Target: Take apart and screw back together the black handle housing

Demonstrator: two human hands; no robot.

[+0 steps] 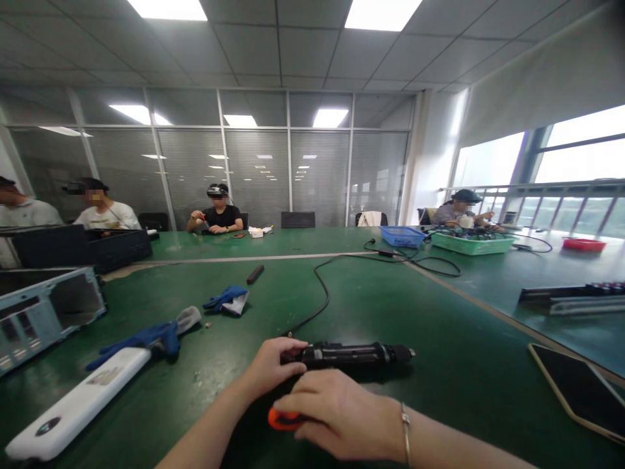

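A black electric screwdriver (356, 355) lies across the green table in front of me, its tip pointing right and its cord running off the left end. My left hand (273, 368) is closed around that left, corded end. Just below it, nearer to me, my right hand (336, 413) has its fingers wrapped on an orange-and-black tool handle (284, 420). Most of that tool is hidden under the fingers, so its kind cannot be made out. A bracelet circles the right wrist.
Left of my hands are a long white device (83, 397), blue gloves (151, 339) and a metal computer case (49, 312). The cord (325, 286) runs back across the table. A tablet (581, 387) lies at right; blue (403, 236) and green baskets (471, 243) stand farther off. Several people sit around.
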